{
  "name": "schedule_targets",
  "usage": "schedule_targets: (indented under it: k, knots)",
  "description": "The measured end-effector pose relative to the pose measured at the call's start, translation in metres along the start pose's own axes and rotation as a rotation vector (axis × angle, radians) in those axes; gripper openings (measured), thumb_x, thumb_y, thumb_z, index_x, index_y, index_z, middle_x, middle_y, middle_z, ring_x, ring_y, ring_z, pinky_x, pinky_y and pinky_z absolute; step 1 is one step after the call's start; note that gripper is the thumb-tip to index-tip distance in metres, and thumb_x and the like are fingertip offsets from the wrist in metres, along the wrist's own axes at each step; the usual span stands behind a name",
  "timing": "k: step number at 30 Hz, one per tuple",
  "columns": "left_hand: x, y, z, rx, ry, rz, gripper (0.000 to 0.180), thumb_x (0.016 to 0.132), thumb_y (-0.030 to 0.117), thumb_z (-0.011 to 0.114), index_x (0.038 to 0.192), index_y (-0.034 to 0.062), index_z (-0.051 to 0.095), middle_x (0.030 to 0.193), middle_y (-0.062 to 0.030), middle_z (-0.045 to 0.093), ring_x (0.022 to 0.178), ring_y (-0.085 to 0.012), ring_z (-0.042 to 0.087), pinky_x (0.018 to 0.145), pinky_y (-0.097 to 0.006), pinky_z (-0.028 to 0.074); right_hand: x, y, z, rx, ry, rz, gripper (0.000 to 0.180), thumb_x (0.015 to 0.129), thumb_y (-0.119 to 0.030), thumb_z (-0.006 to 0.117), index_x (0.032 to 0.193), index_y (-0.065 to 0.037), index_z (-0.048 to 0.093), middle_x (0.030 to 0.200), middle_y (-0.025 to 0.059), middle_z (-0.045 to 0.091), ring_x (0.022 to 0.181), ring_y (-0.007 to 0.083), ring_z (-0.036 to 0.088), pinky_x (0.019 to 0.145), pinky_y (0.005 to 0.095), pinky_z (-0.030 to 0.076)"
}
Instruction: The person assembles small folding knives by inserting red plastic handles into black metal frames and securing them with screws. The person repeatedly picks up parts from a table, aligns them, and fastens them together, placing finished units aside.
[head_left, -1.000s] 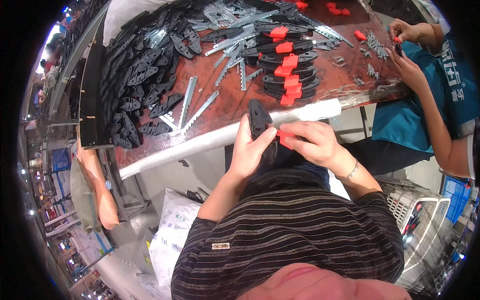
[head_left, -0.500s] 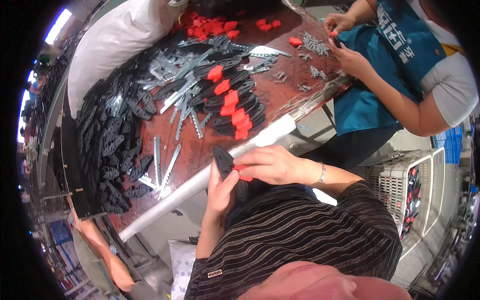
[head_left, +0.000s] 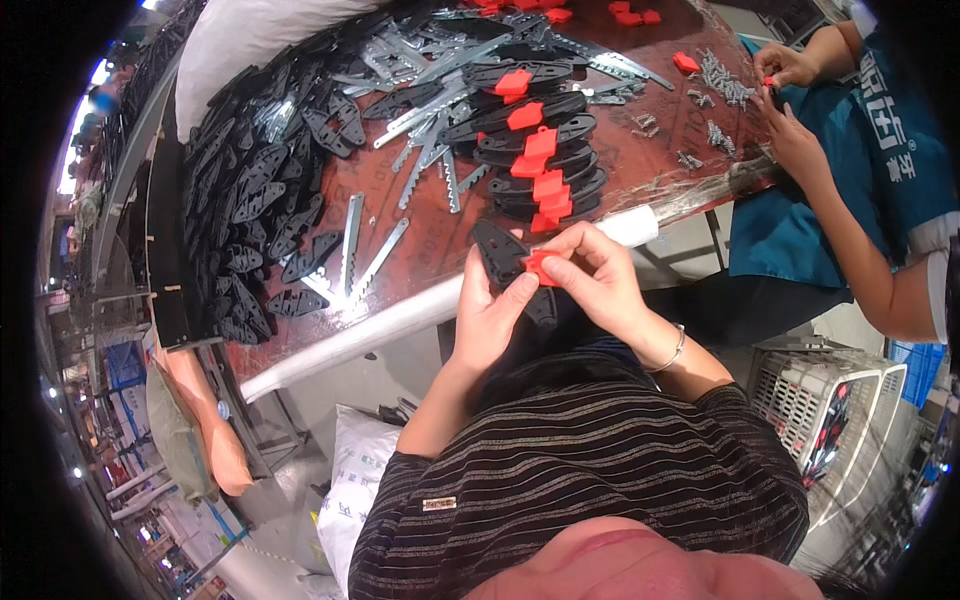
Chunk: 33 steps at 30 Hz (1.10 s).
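My left hand (head_left: 487,322) is closed on a flat, pointed black plastic part (head_left: 497,250), held tilted over the table's near edge. The thumb and fingers of my right hand (head_left: 603,283) pinch a small red plastic piece (head_left: 541,266) against the side of that part. Where the two meet is partly hidden by my thumbs. Just beyond my hands, a row of stacked black parts (head_left: 578,130) lies on the red-brown table (head_left: 330,268), with red pieces (head_left: 541,148) set along them.
Loose black parts (head_left: 258,197) heap up on the left, near toothed metal strips (head_left: 352,240). A white sack (head_left: 235,50) rests behind them. Small metal pieces (head_left: 722,80) lie at right, where a co-worker's hands (head_left: 795,120) work. White crates (head_left: 800,400) stand lower right.
The view has shifted, so the table sits higher and farther right. My right hand has turned, its thumb now on the red piece, which shows more fully against the black part.
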<state>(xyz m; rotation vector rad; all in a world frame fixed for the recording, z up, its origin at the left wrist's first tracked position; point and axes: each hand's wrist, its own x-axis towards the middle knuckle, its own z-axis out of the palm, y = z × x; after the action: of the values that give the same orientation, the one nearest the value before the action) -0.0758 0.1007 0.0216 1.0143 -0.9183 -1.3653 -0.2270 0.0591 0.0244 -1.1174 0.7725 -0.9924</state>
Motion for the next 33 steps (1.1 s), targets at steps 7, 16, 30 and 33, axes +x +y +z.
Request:
schedule_targets:
  k: [7,16,30,33]
  knots:
    - [0.003,0.0,0.001,0.03,0.078,0.082,0.036,0.094,0.013,0.05,0.125,-0.0022,0.041,0.114,-0.0066,0.049,0.103,-0.0117,0.047,0.092,-0.026,0.037,0.003,-0.004,-0.002,-0.107,-0.056,0.018,0.013,0.083,-0.006,0.065,0.092,0.0,0.056,0.083,0.0014,0.063,0.075,0.0048,0.059,0.067,0.0202,0.049]
    - [0.003,-0.008,0.014,-0.11,0.275,0.085,0.035,0.096,0.015,0.043,0.127,-0.0014,0.039,0.118,-0.0074,0.048,0.103,-0.0128,0.046,0.092,-0.027,0.036,-0.001,0.003,0.009,-0.059,-0.012,-0.027,0.013,0.082,-0.003,0.067,0.09,-0.002,0.057,0.082,-0.0011,0.061,0.073,0.0025,0.055,0.064,0.0181,0.046]
    - [0.002,-0.011,0.007,0.031,0.061,0.028,0.04,0.093,0.01,0.048,0.128,0.0007,0.031,0.112,-0.0062,0.042,0.099,-0.0127,0.042,0.088,-0.026,0.036,-0.011,0.002,-0.005,-0.212,-0.091,-0.126,0.026,0.083,-0.009,0.066,0.104,-0.003,0.051,0.084,0.0002,0.057,0.077,0.0081,0.055,0.067,0.0229,0.045]
    - [0.001,-0.006,0.015,-0.046,0.011,0.013,0.039,0.094,0.012,0.047,0.129,0.0016,0.031,0.112,-0.0068,0.045,0.099,-0.0135,0.045,0.087,-0.026,0.038,-0.004,-0.006,0.003,-0.04,-0.043,-0.171,0.046,0.084,-0.013,0.062,0.123,-0.004,0.038,0.11,0.007,0.05,0.104,0.0152,0.049,0.09,0.0308,0.041]
